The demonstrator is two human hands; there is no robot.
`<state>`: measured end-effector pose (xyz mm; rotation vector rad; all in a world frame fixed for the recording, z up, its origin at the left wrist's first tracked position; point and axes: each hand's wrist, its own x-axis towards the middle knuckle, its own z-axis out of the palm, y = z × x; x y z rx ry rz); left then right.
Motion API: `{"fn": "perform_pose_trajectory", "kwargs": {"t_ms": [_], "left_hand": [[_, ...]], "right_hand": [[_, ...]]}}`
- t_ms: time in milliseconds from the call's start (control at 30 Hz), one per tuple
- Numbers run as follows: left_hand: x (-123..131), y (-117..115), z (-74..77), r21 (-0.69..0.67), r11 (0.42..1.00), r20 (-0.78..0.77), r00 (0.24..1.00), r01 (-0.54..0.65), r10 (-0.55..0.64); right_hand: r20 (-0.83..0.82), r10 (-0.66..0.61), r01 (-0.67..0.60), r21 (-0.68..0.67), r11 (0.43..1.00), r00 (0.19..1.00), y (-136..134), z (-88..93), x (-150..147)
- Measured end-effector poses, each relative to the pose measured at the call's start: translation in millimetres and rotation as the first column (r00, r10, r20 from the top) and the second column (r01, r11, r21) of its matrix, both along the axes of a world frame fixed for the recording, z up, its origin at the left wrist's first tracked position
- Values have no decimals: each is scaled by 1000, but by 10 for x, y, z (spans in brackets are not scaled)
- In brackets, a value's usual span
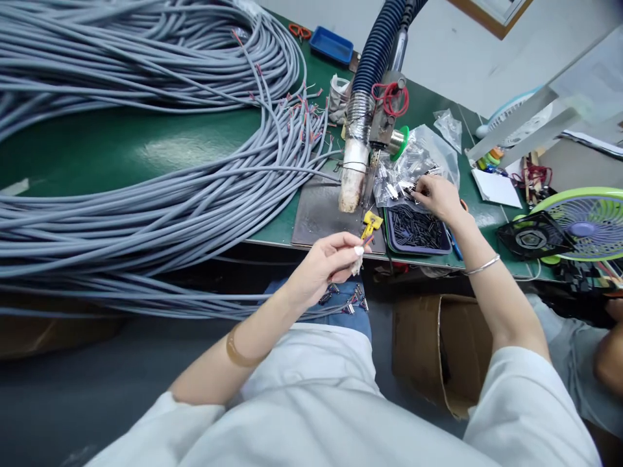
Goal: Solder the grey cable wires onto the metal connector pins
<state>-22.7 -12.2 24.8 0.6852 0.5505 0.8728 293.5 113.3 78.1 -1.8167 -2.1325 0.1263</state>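
Observation:
My left hand [335,261] is closed in a pinch near the table's front edge, with small coloured wire ends [367,241] and a whitish scrap at its fingertips. Just beyond the fingertips is a yellow clamp-like piece [371,222]. My right hand [438,196] has its fingers pressed together over a clear plastic bag [423,152] of small metal connectors; what the fingertips hold is too small to make out. Below that hand sits a dark tray [416,230] full of short black pieces. Between the hands, a soldering iron [372,175] points down beside a hose nozzle [353,181].
Grey cable bundles [195,214] cover the left of the green table [146,139]. At the back are a blue tray [331,45] and orange scissors [299,31]. A green fan [584,227] stands right; a cardboard box [418,337] is below. Someone's arm shows at far right.

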Motion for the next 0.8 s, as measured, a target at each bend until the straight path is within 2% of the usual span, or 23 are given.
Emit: {"fn": "perform_pose_trajectory", "kwargs": {"t_ms": [67, 100, 167, 233, 267, 300, 333, 433, 500, 600, 800], "left_hand": [[-11, 14, 158, -35, 996, 93, 992, -86, 89], [-18, 13, 181, -62, 990, 114, 984, -129, 135], [-22, 18, 133, -113, 980, 133, 975, -162, 176], [-3, 41, 26, -137, 981, 138, 978, -138, 157], [13, 55, -25, -138, 984, 129, 983, -115, 133], [32, 67, -65, -132, 987, 111, 988, -89, 104], [50, 77, -91, -121, 991, 89, 993, -65, 76], [89, 85, -100, -52, 999, 17, 1000, -17, 18], [103, 80, -89, 0, 1000, -21, 1000, -5, 5], [116, 71, -95, 28, 1000, -49, 999, -10, 11], [115, 76, -105, 17, 999, -79, 996, 51, -50]], "right_hand": [[-153, -9, 14, 32, 999, 988, -112, 76, -17], [-227, -12, 24, 48, 999, 974, -225, 112, -59], [-353, 0, 16, 44, 999, 936, -550, 145, -230], [-476, 29, -24, 17, 1000, 879, -947, 93, -499], [-678, 27, -49, -12, 999, 735, -1139, 32, -652], [-812, 16, -89, -44, 995, 583, -1310, -48, -802], [-884, -2, -128, -70, 989, 468, -1448, -139, -942], [-965, -31, -139, -70, 988, 262, -1644, -399, -1251], [-983, -32, -94, -49, 994, 179, -1631, -515, -1365], [-992, -16, -11, -18, 1000, 128, -1558, -605, -1471], [-985, 49, 118, 70, 991, 166, -1574, -683, -1677]]}}
